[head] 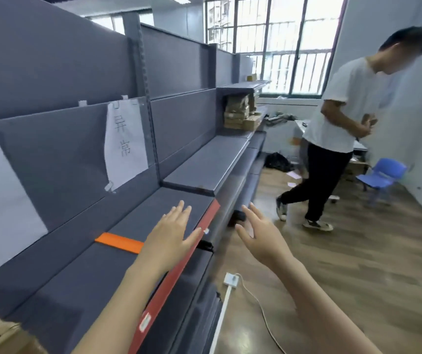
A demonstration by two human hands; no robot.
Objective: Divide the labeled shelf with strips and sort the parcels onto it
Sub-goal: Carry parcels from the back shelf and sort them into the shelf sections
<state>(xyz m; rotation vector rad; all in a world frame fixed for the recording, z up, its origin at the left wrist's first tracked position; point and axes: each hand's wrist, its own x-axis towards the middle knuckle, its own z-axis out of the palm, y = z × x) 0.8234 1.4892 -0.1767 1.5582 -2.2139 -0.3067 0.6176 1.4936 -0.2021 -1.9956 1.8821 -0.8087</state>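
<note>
Grey shelf (82, 284) is crossed by an orange strip (119, 242) at 9 o'clock of the left hand (170, 241), both hands' fingers spread and empty, right hand (262, 237) off-shelf; strip could be knocked askew.

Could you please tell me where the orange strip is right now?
In the head view, the orange strip lies flat across the grey shelf, left of centre, its near end under the left hand.

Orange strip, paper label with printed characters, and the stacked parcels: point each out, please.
orange strip (119, 242), head view, middle of its visible top face.
paper label (125, 144), head view, centre of the sheet.
stacked parcels (240, 113), head view, middle of the pile.
</note>
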